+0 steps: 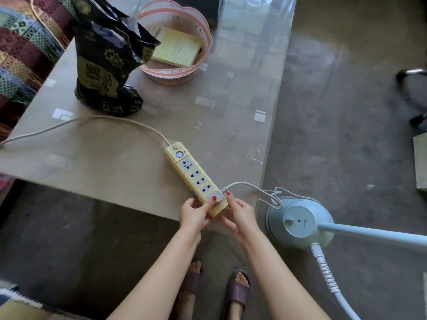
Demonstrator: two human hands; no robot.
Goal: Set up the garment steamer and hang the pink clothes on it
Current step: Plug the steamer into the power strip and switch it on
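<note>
Now, from the head view, we have the yellow power strip [195, 179] lying on the desk [115, 158], its long axis running from the far left toward our near right, the near end overhanging the desk's corner. Our left hand [196, 212] holds that near end, thumb on top beside the white plug [216, 197]. Our right hand [239, 215] pinches the plug from the other side, fingers curled round it; the plug sits at the last socket, though we cannot tell whether it is fully seated. Both hands are right at the plug, so the push goes straight down into the strip. Its white cord [251, 188] loops away to our right to the garment steamer [300, 224], standing on the floor just beside the desk. No pink clothes are in view.
</note>
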